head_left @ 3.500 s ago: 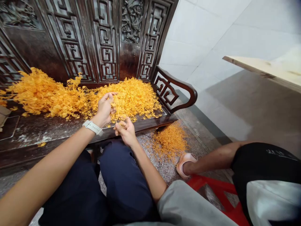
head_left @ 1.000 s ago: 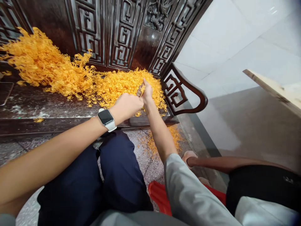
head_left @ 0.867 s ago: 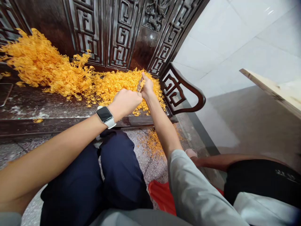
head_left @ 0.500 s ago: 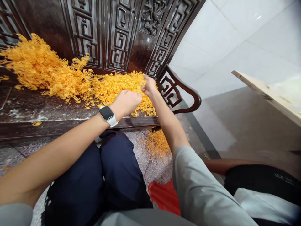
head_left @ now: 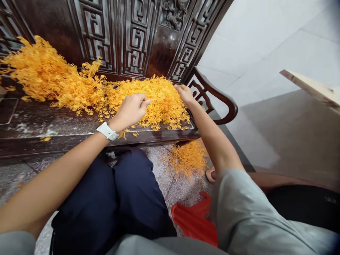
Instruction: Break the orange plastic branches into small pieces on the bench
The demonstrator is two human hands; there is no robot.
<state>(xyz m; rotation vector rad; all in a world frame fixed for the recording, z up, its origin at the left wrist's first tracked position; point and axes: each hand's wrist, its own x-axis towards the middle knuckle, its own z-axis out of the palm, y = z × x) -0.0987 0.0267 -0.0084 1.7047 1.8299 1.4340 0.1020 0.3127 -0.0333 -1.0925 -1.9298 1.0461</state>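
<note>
A big heap of small orange plastic pieces (head_left: 79,88) lies along the seat of a dark carved wooden bench (head_left: 66,132). My left hand (head_left: 131,110), with a white watch on its wrist, hovers over the near side of the heap. Its fingers are curled and the thumb presses against the forefinger; what it pinches is too small to make out. My right hand (head_left: 184,93) reaches to the far right end of the heap beside the bench's armrest (head_left: 220,99), its fingers bent down into the orange pieces.
More orange pieces (head_left: 188,159) lie on the speckled floor under the bench's edge. A red stool (head_left: 195,221) stands by my knee. Another person's leg (head_left: 268,179) and sandalled foot (head_left: 210,174) are at the right. A wooden board (head_left: 313,88) juts in at upper right.
My two hands were together over the heap, working one orange piece. They have parted: the right has reached further to the heap's right end, and the left has dropped lower.
</note>
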